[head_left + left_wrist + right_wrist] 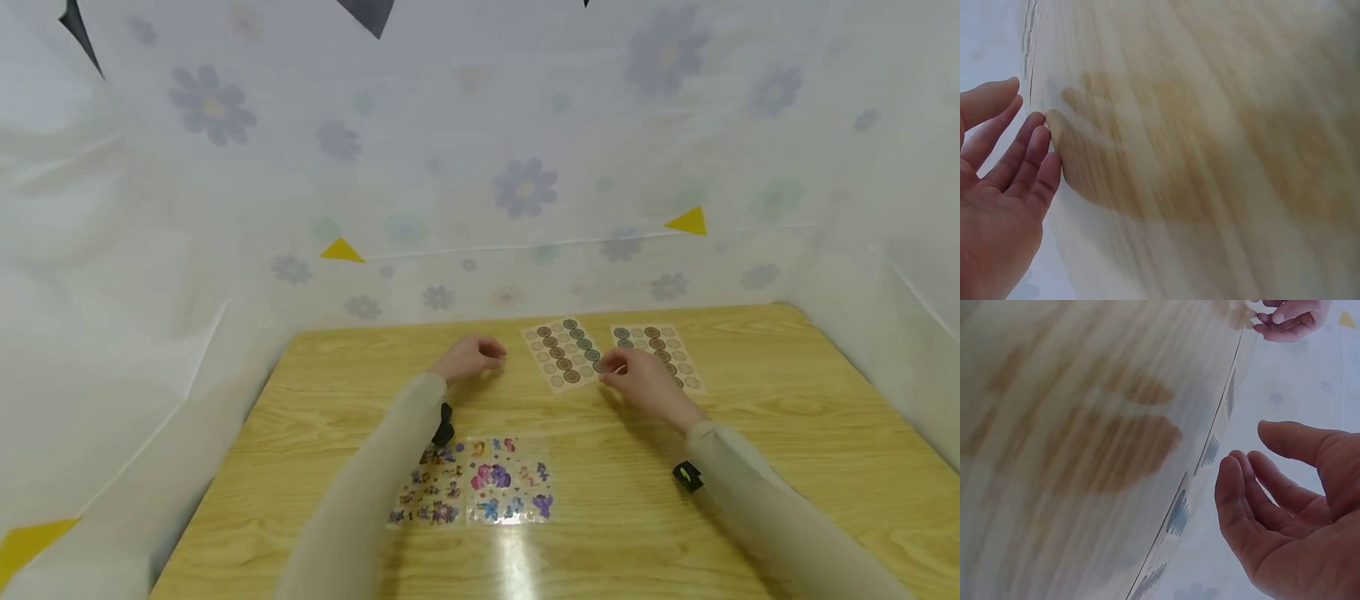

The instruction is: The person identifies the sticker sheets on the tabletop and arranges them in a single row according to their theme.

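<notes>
Two sheets printed with rows of round patterned circles lie at the far side of the table: a left sheet set askew and a right sheet. My right hand hovers over the gap between them, covering part of the right one. In the right wrist view, thumb and fingers of that right hand stand apart with nothing between them. To the left of the sheets is my left hand, its fingers loosely bent and holding nothing. The left wrist view shows the left hand's fingers close to the tabletop.
Two clear sheets of colourful cartoon pony stickers lie nearer on the wood-grain table; the left sticker sheet is partly hidden by my left sleeve, the right sticker sheet shows fully. A flower-patterned white cloth hangs behind the table.
</notes>
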A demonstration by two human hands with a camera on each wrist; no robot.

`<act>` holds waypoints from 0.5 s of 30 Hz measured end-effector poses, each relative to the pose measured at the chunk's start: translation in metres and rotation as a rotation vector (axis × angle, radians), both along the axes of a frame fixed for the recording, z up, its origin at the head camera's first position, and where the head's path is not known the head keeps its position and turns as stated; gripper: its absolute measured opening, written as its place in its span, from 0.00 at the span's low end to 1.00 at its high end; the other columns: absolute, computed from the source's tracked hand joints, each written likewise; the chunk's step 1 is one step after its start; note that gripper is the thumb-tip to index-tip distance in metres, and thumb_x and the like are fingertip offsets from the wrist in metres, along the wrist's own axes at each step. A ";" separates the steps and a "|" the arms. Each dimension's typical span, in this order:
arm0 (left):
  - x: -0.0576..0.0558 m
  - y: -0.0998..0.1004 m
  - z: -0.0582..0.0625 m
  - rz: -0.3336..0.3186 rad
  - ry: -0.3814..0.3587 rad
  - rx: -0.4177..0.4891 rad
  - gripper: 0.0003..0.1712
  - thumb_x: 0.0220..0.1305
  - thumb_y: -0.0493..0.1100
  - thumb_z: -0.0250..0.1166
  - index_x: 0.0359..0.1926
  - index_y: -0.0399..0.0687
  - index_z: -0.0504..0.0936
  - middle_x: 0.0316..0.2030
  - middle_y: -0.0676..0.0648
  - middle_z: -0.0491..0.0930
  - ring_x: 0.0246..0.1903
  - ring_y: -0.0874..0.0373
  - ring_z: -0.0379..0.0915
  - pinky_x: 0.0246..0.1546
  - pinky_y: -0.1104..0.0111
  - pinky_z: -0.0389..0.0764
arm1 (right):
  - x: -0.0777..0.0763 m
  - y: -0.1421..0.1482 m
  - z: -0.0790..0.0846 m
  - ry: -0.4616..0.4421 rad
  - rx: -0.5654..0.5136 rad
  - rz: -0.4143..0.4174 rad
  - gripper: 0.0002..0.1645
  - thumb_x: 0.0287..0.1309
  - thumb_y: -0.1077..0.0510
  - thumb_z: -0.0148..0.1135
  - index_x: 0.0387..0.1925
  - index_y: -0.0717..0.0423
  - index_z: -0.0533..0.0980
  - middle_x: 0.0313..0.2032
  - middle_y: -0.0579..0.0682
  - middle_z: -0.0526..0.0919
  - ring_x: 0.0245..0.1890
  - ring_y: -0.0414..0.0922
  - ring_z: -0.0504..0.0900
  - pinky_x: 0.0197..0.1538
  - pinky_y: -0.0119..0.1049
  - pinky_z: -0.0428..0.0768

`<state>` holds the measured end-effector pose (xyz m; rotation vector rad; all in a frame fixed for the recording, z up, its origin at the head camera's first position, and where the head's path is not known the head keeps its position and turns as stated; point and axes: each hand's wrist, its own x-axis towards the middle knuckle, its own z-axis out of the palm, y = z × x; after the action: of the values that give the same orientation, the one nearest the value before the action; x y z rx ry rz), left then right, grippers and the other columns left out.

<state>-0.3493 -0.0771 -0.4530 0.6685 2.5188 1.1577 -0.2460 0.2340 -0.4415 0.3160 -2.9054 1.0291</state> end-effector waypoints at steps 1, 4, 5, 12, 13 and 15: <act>-0.002 0.002 0.000 0.006 0.002 -0.007 0.15 0.66 0.38 0.65 0.52 0.41 0.83 0.44 0.49 0.82 0.44 0.56 0.76 0.47 0.63 0.76 | 0.000 0.000 0.000 -0.005 0.002 -0.001 0.18 0.63 0.59 0.64 0.51 0.65 0.78 0.43 0.56 0.84 0.42 0.52 0.82 0.45 0.47 0.80; -0.007 0.008 0.000 0.018 0.020 -0.033 0.16 0.65 0.38 0.65 0.54 0.42 0.82 0.44 0.48 0.81 0.44 0.56 0.75 0.46 0.63 0.76 | 0.000 0.000 0.000 -0.027 -0.001 -0.013 0.20 0.62 0.60 0.64 0.53 0.66 0.77 0.45 0.59 0.83 0.44 0.54 0.82 0.46 0.49 0.80; -0.010 0.009 0.000 0.021 0.027 -0.037 0.16 0.65 0.38 0.65 0.54 0.42 0.82 0.44 0.48 0.81 0.44 0.56 0.75 0.46 0.63 0.76 | 0.000 0.000 -0.001 -0.031 -0.001 -0.012 0.20 0.62 0.60 0.64 0.53 0.67 0.77 0.45 0.60 0.83 0.44 0.55 0.81 0.46 0.49 0.80; -0.017 0.019 0.000 0.073 0.060 -0.056 0.20 0.62 0.36 0.67 0.56 0.40 0.80 0.50 0.44 0.79 0.51 0.51 0.73 0.52 0.60 0.74 | -0.003 -0.006 0.000 -0.066 0.009 -0.038 0.26 0.61 0.59 0.65 0.58 0.69 0.73 0.50 0.64 0.80 0.48 0.58 0.79 0.51 0.52 0.77; -0.016 0.021 0.000 0.084 0.057 -0.067 0.22 0.62 0.36 0.67 0.58 0.41 0.80 0.52 0.43 0.78 0.53 0.51 0.72 0.55 0.60 0.73 | -0.004 -0.006 0.000 -0.073 0.014 -0.042 0.27 0.61 0.59 0.65 0.58 0.69 0.73 0.51 0.65 0.79 0.49 0.58 0.79 0.51 0.53 0.77; -0.015 0.025 0.000 0.090 0.061 -0.082 0.26 0.62 0.36 0.67 0.61 0.40 0.77 0.57 0.42 0.76 0.57 0.49 0.70 0.59 0.60 0.70 | -0.004 -0.007 0.001 -0.088 0.024 -0.057 0.28 0.61 0.58 0.66 0.59 0.69 0.72 0.52 0.65 0.79 0.51 0.59 0.78 0.53 0.53 0.76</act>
<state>-0.3638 -0.0517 -0.4527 0.5839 2.6565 1.0709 -0.2502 0.2269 -0.4409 0.1928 -2.9876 1.0263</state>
